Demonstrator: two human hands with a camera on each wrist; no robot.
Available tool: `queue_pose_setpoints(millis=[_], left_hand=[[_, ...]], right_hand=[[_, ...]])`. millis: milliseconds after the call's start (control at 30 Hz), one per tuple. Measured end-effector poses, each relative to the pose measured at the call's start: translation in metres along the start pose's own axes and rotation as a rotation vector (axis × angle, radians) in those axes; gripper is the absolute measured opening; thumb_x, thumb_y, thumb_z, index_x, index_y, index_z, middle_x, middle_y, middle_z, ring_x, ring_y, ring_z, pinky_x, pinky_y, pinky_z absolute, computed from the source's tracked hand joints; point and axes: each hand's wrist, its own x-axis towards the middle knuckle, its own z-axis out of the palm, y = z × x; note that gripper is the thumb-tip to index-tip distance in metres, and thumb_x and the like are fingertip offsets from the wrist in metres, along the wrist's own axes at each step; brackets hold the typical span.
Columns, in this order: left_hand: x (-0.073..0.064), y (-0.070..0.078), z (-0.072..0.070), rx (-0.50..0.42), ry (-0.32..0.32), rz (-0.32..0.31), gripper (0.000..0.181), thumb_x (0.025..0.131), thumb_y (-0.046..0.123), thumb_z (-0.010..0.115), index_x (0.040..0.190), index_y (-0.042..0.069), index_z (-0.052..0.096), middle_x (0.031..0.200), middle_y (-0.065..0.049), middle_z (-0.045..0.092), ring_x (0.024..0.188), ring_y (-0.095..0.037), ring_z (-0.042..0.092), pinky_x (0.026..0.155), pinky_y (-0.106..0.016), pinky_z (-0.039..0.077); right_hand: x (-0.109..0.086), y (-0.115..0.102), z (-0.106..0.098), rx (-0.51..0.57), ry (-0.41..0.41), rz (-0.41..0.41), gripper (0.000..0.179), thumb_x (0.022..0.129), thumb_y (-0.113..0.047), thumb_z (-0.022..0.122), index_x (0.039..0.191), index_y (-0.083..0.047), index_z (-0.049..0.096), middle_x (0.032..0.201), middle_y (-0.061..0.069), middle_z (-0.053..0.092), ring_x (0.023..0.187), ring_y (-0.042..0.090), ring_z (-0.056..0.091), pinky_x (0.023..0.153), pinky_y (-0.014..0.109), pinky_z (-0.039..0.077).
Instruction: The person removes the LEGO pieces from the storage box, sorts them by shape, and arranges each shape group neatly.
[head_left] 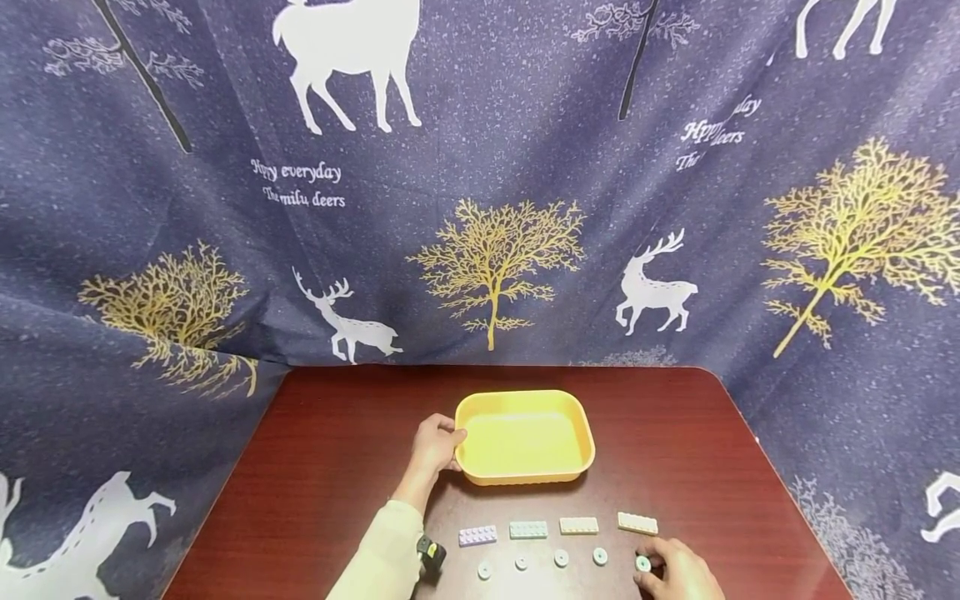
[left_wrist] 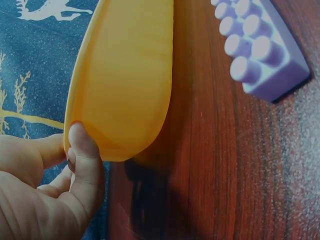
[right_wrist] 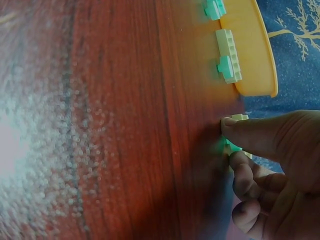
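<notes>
My left hand [head_left: 435, 443] grips the left rim of a yellow plastic basin [head_left: 523, 479], thumb on the inside. The left wrist view shows the thumb and fingers pinching the basin's wall [left_wrist: 125, 75]. At the front right of the table, my right hand [head_left: 678, 570] pinches a small round mint-green piece [head_left: 642, 564] between thumb and fingers; in the right wrist view that green piece [right_wrist: 231, 146] is mostly hidden by them. Just beyond it lies a cream toy brick [head_left: 637, 523].
A purple brick [head_left: 477, 536], a mint-green brick [head_left: 528, 530] and another cream brick [head_left: 579, 526] lie in a row before the basin. Several round pieces [head_left: 561, 558] sit nearer the front of the dark red table [head_left: 337, 433]. A patterned blue cloth [head_left: 495, 167] hangs behind.
</notes>
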Motion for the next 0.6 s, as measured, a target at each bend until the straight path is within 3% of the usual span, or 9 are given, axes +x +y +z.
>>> queue_pose_setpoints(millis=[433,600], left_hand=[[-0.0004,0.0026,-0.0001,-0.003,0.0,-0.008,0.031,0.093,0.005,0.071,0.116,-0.009,0.057,0.095,-0.02,0.064,0.064,-0.033,0.071,0.043,-0.03,0.061],[-0.0003,0.0015,-0.0003,-0.007,-0.002,-0.014,0.03,0.093,0.006,0.072,0.116,-0.008,0.058,0.095,-0.019,0.063,0.058,-0.028,0.069,0.043,-0.03,0.061]], right_hand=[[-0.0001,0.001,0.0003,0.02,0.004,0.011,0.033,0.068,-0.021,0.092,0.093,-0.024,0.071,0.083,-0.01,0.058,0.073,0.004,0.055,0.064,0.031,0.05],[-0.0005,0.0017,0.0002,0.03,-0.014,0.015,0.035,0.068,-0.022,0.092,0.096,-0.024,0.071,0.083,-0.01,0.057,0.071,0.001,0.053,0.062,0.028,0.048]])
